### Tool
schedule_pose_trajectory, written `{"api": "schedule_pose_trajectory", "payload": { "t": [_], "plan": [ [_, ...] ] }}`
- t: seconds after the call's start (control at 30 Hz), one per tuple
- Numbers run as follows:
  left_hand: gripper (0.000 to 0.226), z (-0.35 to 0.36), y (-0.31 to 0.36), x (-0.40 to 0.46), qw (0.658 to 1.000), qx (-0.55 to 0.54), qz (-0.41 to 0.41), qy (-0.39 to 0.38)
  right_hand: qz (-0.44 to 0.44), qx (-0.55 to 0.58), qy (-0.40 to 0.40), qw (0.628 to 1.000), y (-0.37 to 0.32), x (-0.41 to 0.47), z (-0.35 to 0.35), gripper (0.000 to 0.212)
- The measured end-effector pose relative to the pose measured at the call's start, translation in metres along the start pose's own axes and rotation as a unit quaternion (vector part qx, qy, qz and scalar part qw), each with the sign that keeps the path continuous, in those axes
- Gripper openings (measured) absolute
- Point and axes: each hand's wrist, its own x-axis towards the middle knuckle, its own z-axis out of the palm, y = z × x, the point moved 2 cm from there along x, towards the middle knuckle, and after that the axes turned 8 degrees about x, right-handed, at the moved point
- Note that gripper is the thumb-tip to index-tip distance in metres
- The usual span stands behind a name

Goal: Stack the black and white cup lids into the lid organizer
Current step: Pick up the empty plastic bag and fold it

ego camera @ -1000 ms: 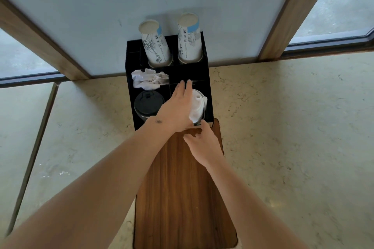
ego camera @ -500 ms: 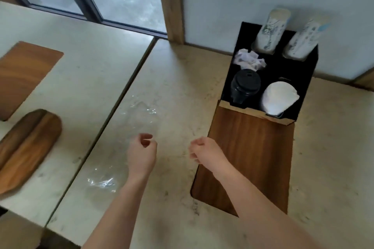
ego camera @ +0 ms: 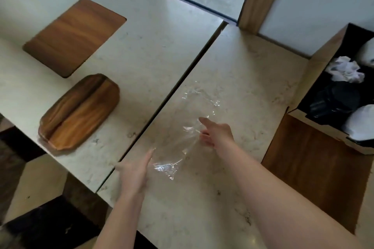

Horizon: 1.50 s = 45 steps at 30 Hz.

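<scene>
Lids sit stacked in the organizer (ego camera: 315, 79) far right of my open hands: right hand (ego camera: 217, 134) nearer, touching the wrapper (ego camera: 182, 145).

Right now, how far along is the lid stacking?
Looks done: black lids and white lids sit in the organizer. In hand: left hand and right hand reach the clear plastic wrap on the counter. Left: clearing that wrap; no loose lids visible.

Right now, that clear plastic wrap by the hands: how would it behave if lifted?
The clear plastic wrap looks thin and crinkled, so it would probably flop and sag. Probably very light; a nudge may slide it across the smooth stone table. Its glossy film might slip.
</scene>
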Motion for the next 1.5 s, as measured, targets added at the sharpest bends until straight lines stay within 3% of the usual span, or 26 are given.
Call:
{"api": "schedule_pose_trajectory", "payload": {
  "t": [0.17,0.27,0.37,0.47,0.57,0.63,0.7,0.77,0.8,0.9,0.97,1.03,1.1,1.17,1.2,1.23,1.27,1.33,1.37,1.43,1.5],
  "plan": [
    [0.036,0.014,-0.017,-0.009,0.964,-0.122,-0.119,-0.202,-0.047,-0.090,0.044,0.994,0.009,-0.001,0.012,0.023],
    [0.015,0.030,-0.018,-0.011,0.949,-0.164,-0.113,-0.246,-0.044,-0.047,0.043,0.997,0.021,-0.013,-0.007,0.018],
    [0.003,0.037,-0.021,-0.010,0.952,-0.127,-0.069,-0.269,-0.033,0.056,0.062,0.996,0.038,-0.026,-0.047,0.011],
    [0.006,0.041,-0.032,-0.020,0.942,-0.041,-0.026,-0.333,-0.005,0.151,0.075,0.986,0.067,-0.042,-0.099,0.012],
    [0.024,0.047,-0.047,-0.034,0.944,0.040,0.018,-0.328,0.016,0.160,0.078,0.984,0.101,-0.061,-0.145,0.015],
    [0.042,0.051,-0.055,-0.047,0.943,0.131,0.050,-0.303,0.004,0.140,0.085,0.986,0.116,-0.072,-0.174,0.017],
    [0.050,0.053,-0.055,-0.055,0.936,0.250,0.154,-0.195,-0.009,0.115,0.073,0.991,0.121,-0.079,-0.199,0.011],
    [0.046,0.061,-0.039,-0.067,0.901,0.288,0.312,-0.085,-0.015,0.081,0.034,0.996,0.117,-0.083,-0.220,0.003],
    [0.045,0.071,-0.028,-0.075,0.884,0.284,0.361,-0.087,-0.017,0.065,0.013,0.998,0.114,-0.084,-0.228,0.004],
    [0.056,0.117,-0.003,-0.091,0.840,0.349,0.357,-0.213,-0.037,0.074,-0.011,0.997,0.104,-0.083,-0.244,0.010],
    [0.061,0.134,-0.007,-0.100,0.781,0.421,0.403,-0.227,-0.072,0.069,0.035,0.994,0.098,-0.080,-0.255,0.019],
    [0.052,0.130,-0.019,-0.108,0.716,0.423,0.534,-0.149,-0.126,-0.041,0.149,0.980,0.102,-0.081,-0.268,0.038],
    [0.047,0.114,-0.044,-0.111,0.628,0.397,0.663,-0.099,-0.243,-0.184,0.238,0.922,0.117,-0.098,-0.275,0.044],
    [0.057,0.104,-0.074,-0.109,0.530,0.397,0.738,-0.130,-0.375,-0.341,0.216,0.835,0.148,-0.117,-0.270,0.049],
    [0.061,0.103,-0.086,-0.107,0.503,0.406,0.746,-0.162,-0.405,-0.378,0.187,0.811,0.165,-0.123,-0.268,0.054],
    [0.061,0.104,-0.094,-0.104,0.510,0.416,0.728,-0.193,-0.399,-0.376,0.158,0.821,0.179,-0.125,-0.268,0.058],
    [0.057,0.108,-0.097,-0.103,0.546,0.424,0.691,-0.212,-0.355,-0.337,0.142,0.861,0.187,-0.125,-0.267,0.059],
    [0.050,0.121,-0.094,-0.104,0.668,0.406,0.588,-0.207,-0.230,-0.184,0.151,0.944,0.191,-0.121,-0.267,0.057],
    [0.054,0.128,-0.087,-0.108,0.720,0.394,0.540,-0.189,-0.175,-0.106,0.166,0.965,0.187,-0.115,-0.267,0.055],
    [0.071,0.146,-0.071,-0.116,0.796,0.388,0.424,-0.192,-0.101,0.035,0.168,0.980,0.173,-0.100,-0.270,0.053],
    [0.068,0.159,-0.062,-0.125,0.825,0.393,0.316,-0.256,-0.047,0.131,0.127,0.982,0.159,-0.088,-0.269,0.053]
  ]
}}
